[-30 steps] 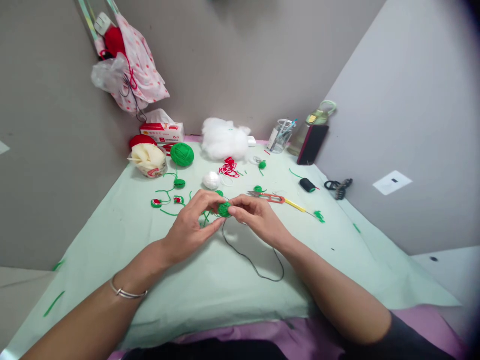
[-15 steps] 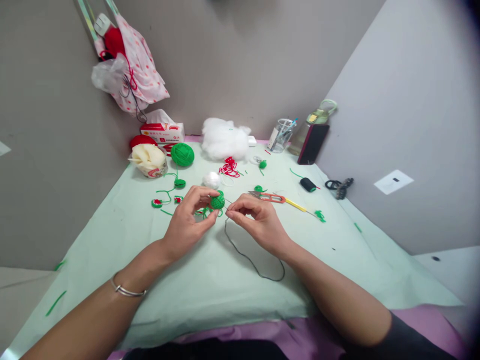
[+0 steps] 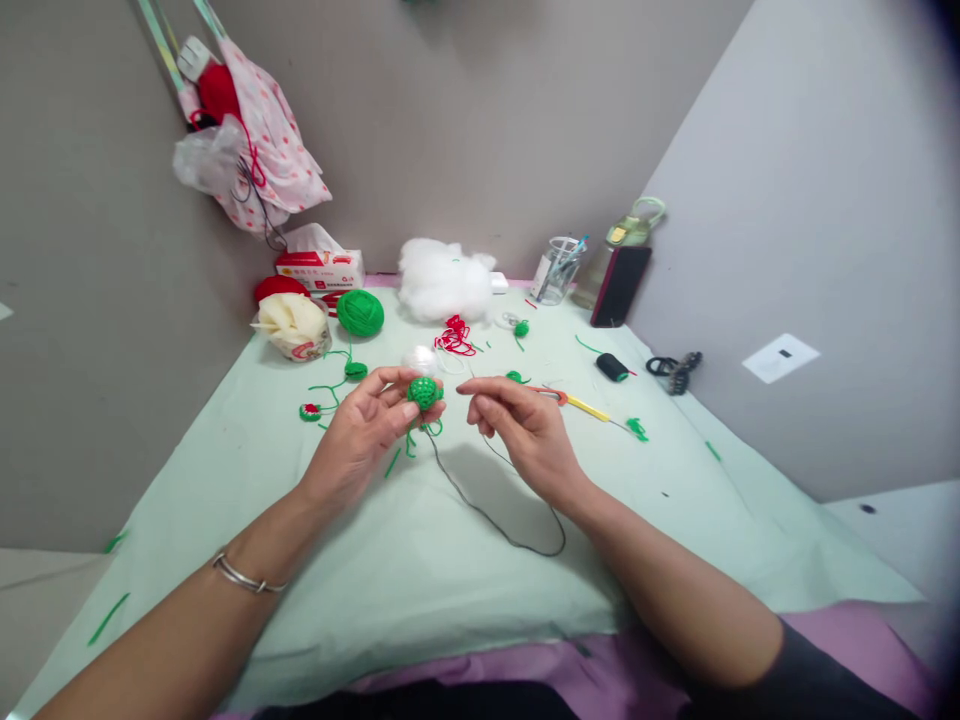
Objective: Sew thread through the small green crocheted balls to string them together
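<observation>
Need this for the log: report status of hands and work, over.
Left hand holding green crocheted ball. Right hand apart from it, grip unclear. Dark thread looped below, might snag.

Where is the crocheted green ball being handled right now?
In the head view, the crocheted ball is just left of centre, held in the left hand, in front of the white ball.

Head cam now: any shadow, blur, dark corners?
Head view: upper-right corner dark, blurred; head view: soft shadow on the tablecloth below the right hand; head view: green ball shows stitches, tissue box fine print unreadable.
</observation>
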Motion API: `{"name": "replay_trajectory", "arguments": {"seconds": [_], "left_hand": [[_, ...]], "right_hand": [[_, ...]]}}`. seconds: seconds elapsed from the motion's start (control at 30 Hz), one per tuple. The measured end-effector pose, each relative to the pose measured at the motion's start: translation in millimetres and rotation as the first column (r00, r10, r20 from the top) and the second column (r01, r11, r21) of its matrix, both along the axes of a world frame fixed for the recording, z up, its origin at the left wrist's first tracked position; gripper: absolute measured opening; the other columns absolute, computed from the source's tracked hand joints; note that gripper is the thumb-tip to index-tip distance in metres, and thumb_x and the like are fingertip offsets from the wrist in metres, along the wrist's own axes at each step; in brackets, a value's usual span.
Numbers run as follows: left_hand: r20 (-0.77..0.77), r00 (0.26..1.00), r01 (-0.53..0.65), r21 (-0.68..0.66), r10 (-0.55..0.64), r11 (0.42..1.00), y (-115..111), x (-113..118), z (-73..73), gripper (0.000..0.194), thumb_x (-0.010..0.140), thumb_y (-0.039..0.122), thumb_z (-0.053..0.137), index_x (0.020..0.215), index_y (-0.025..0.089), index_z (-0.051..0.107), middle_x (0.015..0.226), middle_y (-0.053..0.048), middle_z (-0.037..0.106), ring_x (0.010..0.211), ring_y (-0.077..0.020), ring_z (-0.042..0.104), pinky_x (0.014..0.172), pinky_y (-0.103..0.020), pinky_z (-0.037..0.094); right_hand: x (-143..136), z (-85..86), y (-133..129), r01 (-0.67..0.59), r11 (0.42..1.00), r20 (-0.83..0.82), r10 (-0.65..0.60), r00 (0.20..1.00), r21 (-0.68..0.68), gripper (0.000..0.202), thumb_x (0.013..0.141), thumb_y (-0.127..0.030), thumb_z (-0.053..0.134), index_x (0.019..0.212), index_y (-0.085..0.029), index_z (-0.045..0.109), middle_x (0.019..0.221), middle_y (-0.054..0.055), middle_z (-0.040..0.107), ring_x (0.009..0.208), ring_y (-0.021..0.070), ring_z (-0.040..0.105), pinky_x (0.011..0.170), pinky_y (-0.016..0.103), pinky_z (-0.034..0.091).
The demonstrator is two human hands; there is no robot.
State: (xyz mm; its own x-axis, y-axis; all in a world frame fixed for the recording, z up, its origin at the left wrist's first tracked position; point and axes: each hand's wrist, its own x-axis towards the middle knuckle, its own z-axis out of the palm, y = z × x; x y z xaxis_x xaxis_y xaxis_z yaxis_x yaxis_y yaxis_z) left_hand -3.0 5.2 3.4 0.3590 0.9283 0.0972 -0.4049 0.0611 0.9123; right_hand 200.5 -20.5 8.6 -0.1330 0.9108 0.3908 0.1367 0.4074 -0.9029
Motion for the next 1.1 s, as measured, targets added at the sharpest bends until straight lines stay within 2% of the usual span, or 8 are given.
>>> {"name": "replay_trajectory", "arguments": {"seconds": [0.13,0.17,0.23,0.3,0.37,0.6,0.93,1.1], "left_hand": [[-0.004,1.0,0.0,-0.029,0.0,1.0,-0.7,0.5,-0.6,0.025,0.083,0.027,0.078,0.105,0.021,0.067,0.109,-0.005,0.074,0.092,-0.0194,0.072,0.099,-0.041,0.054],[-0.005,1.0,-0.009,-0.027,0.009,1.0,-1.0,1.1,-1.3,0.025,0.082,0.027,0.079,0.104,0.021,0.067,0.107,-0.004,0.074,0.092,-0.0194,0.072,0.098,-0.04,0.054],[-0.012,1.0,-0.025,-0.016,0.025,1.0,-1.3,2.2,-2.8,0.024,0.081,0.027,0.08,0.102,0.021,0.068,0.103,-0.003,0.073,0.091,-0.0185,0.072,0.096,-0.038,0.054],[-0.022,0.999,-0.04,-0.004,0.04,0.999,-1.4,2.6,-4.1,0.024,0.081,0.027,0.08,0.101,0.021,0.069,0.099,-0.001,0.072,0.089,-0.0171,0.071,0.094,-0.035,0.055],[-0.035,0.998,-0.055,0.001,0.055,0.998,-1.2,2.3,-5.0,0.023,0.082,0.027,0.08,0.101,0.022,0.07,0.099,0.0,0.07,0.088,-0.0161,0.071,0.092,-0.034,0.055],[-0.08,0.993,-0.079,0.026,0.081,0.997,1.8,1.9,-7.5,0.024,0.082,0.03,0.08,0.103,0.023,0.071,0.1,-0.001,0.069,0.088,-0.0159,0.069,0.093,-0.034,0.053],[-0.094,0.99,-0.103,0.01,0.103,0.995,2.4,1.3,-8.7,0.024,0.081,0.032,0.082,0.101,0.023,0.072,0.1,0.0,0.068,0.086,-0.0157,0.069,0.089,-0.032,0.053],[-0.114,0.99,-0.081,0.017,0.082,0.997,1.7,1.4,-6.7,0.027,0.08,0.033,0.083,0.104,0.025,0.073,0.103,0.0,0.07,0.088,-0.0157,0.069,0.089,-0.032,0.052]], "right_hand": [[-0.3,1.6,-2.1,-0.023,0.999,-0.103,0.019,0.995,-0.036,0.038,0.099,-0.03,0.058,0.136,-0.026,0.055,0.079,0.0,0.065,0.066,0.0128,0.057,0.062,0.028,0.05],[-0.6,1.7,-2.6,-0.039,0.998,-0.117,0.033,0.993,-0.049,0.036,0.099,-0.03,0.058,0.134,-0.025,0.055,0.079,0.0,0.066,0.066,0.013,0.057,0.062,0.028,0.05],[-1.3,1.4,-3.3,-0.056,0.996,-0.105,0.049,0.993,-0.064,0.02,0.098,-0.031,0.06,0.116,-0.023,0.062,0.079,0.0,0.067,0.066,0.0126,0.059,0.062,0.028,0.05],[-1.8,1.0,-3.5,-0.035,0.999,-0.025,0.034,0.999,-0.027,0.009,0.096,-0.028,0.063,0.096,-0.02,0.067,0.082,0.002,0.067,0.071,0.0126,0.06,0.063,0.028,0.048],[-2.1,0.9,-3.5,0.005,0.999,0.073,-0.008,0.997,0.047,0.007,0.093,-0.023,0.067,0.088,-0.02,0.07,0.085,0.003,0.065,0.077,0.0133,0.059,0.066,0.027,0.046],[-3.0,0.4,-4.1,-0.006,0.996,0.218,-0.014,0.976,0.092,0.009,0.092,-0.014,0.066,0.089,-0.018,0.073,0.079,0.002,0.065,0.073,0.0121,0.055,0.064,0.026,0.043],[-3.7,-0.8,-4.6,-0.038,0.997,0.274,0.017,0.962,0.071,0.011,0.091,-0.012,0.065,0.086,-0.017,0.073,0.078,0.001,0.063,0.072,0.011,0.056,0.063,0.025,0.042],[-4.0,-1.5,-4.3,-0.033,0.996,0.265,0.011,0.964,0.08,0.01,0.093,-0.016,0.064,0.088,-0.019,0.073,0.078,0.001,0.063,0.073,0.0124,0.056,0.062,0.026,0.042]]}}
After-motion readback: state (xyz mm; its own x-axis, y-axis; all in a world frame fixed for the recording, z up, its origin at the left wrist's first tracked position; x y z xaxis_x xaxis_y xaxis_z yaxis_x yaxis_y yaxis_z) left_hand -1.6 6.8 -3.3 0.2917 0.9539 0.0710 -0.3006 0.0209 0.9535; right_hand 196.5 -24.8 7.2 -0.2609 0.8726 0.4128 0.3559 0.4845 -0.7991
